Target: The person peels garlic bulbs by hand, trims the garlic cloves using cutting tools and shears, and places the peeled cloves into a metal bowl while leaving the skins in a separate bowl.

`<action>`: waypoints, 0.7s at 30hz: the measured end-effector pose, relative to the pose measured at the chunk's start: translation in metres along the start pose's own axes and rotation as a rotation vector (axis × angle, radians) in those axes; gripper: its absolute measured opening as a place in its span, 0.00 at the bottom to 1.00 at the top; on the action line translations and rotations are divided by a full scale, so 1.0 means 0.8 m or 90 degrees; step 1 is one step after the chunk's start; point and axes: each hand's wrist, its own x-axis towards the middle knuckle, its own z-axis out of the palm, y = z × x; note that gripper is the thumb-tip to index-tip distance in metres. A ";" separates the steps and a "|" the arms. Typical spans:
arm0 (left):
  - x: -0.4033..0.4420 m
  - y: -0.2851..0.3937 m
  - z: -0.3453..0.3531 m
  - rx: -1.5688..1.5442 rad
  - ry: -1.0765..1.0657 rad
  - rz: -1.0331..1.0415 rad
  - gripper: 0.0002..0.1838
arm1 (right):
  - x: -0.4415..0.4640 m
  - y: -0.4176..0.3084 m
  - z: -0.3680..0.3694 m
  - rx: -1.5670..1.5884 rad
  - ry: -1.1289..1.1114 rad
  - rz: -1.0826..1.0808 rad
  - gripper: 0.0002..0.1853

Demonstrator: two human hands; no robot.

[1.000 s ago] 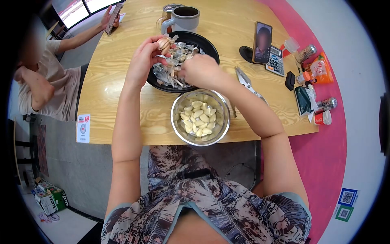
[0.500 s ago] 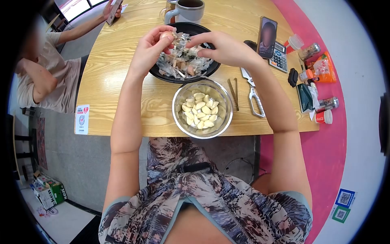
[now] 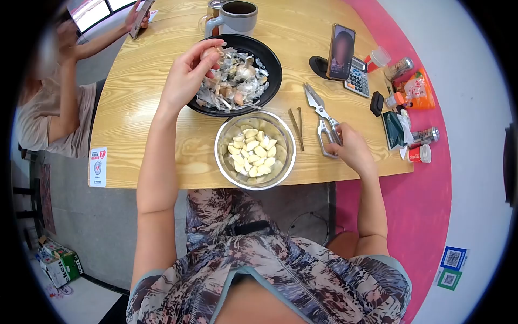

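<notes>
My left hand [image 3: 186, 73] is closed in a pinch on a garlic clove [image 3: 209, 52], held over the left side of a black bowl [image 3: 275, 73] filled with papery garlic skins [image 3: 245, 81]. On the table's right part, my right hand [image 3: 353, 148] has its fingers around a handle loop of the kitchen scissors [image 3: 321, 110], which lie flat with the blades pointing away from me. Between my arms stands a metal bowl [image 3: 220, 162] with several peeled garlic cloves [image 3: 253, 151] in it. Tweezers [image 3: 298, 129] lie between this bowl and the scissors.
A grey mug [image 3: 240, 20] stands behind the black bowl. A propped phone [image 3: 341, 54], a calculator [image 3: 357, 76], jars, a paper cup [image 3: 420, 154] and an orange packet [image 3: 418, 89] line the right side. Another person [image 3: 59, 113] sits at the left, holding a phone.
My right hand has moved from above the black bowl down and right to the scissors' handle. My left hand still holds the clove over the bowl. The whole view has shifted slightly.
</notes>
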 end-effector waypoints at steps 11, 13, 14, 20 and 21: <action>0.000 -0.003 0.002 -0.129 -0.032 -0.050 0.23 | 0.046 0.038 0.025 0.046 -0.038 0.036 0.20; 0.000 0.000 0.004 -0.144 -0.018 -0.048 0.20 | 0.048 0.037 0.016 0.082 -0.050 0.054 0.18; 0.001 -0.002 0.003 -0.160 -0.037 -0.051 0.20 | 0.050 0.037 0.011 0.117 -0.062 0.079 0.16; -0.002 0.008 0.000 -0.163 -0.035 -0.036 0.18 | 0.026 0.034 -0.012 0.596 -0.143 0.137 0.10; -0.001 0.006 -0.001 -0.160 -0.032 -0.038 0.18 | 0.022 0.027 -0.014 0.641 -0.082 0.097 0.11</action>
